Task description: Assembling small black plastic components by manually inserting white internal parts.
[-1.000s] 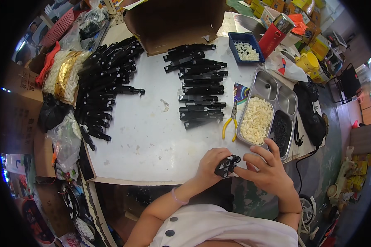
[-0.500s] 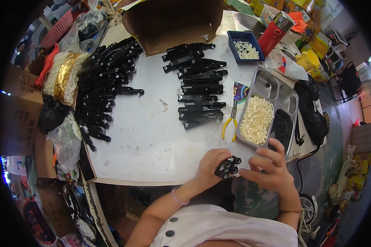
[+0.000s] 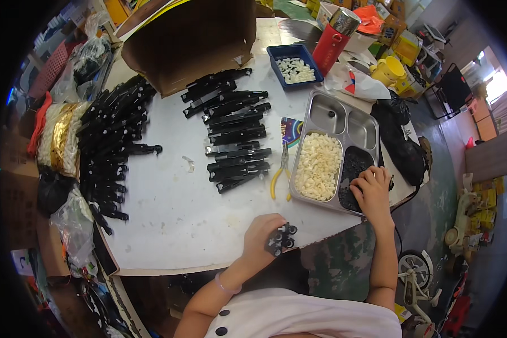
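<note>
My left hand (image 3: 263, 234) grips a small black plastic part (image 3: 281, 239) with round white spots at the near edge of the white table (image 3: 169, 214). My right hand (image 3: 370, 188) reaches into the metal tray (image 3: 343, 121), its fingers down in the compartment of small black pieces (image 3: 352, 169). The larger compartment beside it holds white pieces (image 3: 318, 166). Yellow-handled pliers (image 3: 280, 174) lie just left of the tray.
Two groups of long black plastic parts lie on the table: a row (image 3: 234, 132) in the middle and a big pile (image 3: 112, 143) at the left. Behind stand a cardboard box (image 3: 191, 39), a blue bin of white pieces (image 3: 294, 67) and a red bottle (image 3: 333, 39).
My right hand has left the black part and moved right and away to the tray's black pieces. My left hand still holds the part in about the same place.
</note>
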